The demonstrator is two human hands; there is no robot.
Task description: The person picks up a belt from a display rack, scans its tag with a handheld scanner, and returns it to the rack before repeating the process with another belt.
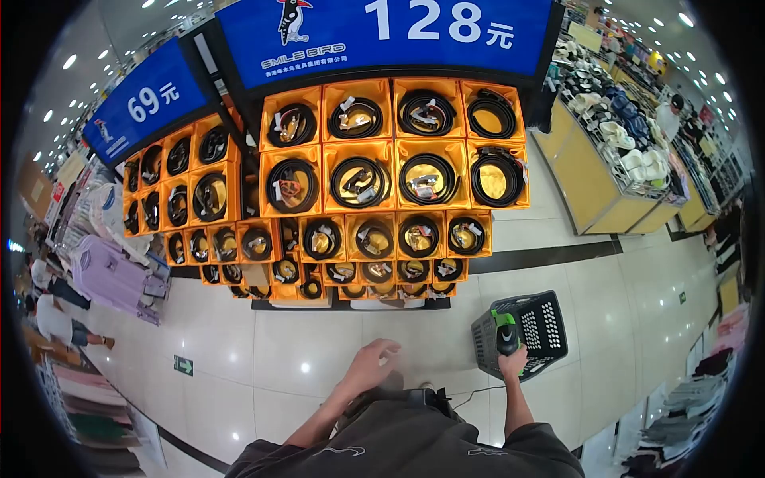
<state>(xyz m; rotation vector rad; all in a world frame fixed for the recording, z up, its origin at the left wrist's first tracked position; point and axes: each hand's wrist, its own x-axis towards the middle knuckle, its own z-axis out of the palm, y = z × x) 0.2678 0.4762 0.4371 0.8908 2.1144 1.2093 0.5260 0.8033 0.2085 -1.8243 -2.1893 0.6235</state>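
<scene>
My right hand (pixel 512 362) is closed on the handle of a dark plastic shopping basket (pixel 546 323), which has green parts at its handle. Tilted below the hand, the basket shows its perforated side. My left hand (pixel 374 365) hovers in front of my body with loosely bent fingers and nothing visible in it. Ahead stands a display of coiled black belts (pixel 358 182), each in an orange-lined box (pixel 335 88). Neither hand touches the belts.
Blue price signs (pixel 398 40) top the belt display. A shoe bin (pixel 590 171) stands right, and lilac garments (pixel 115 267) hang left. Folded clothes (pixel 88 390) are stacked at lower left. A person (pixel 60 323) is at far left, another (pixel 669 115) beyond the shoes.
</scene>
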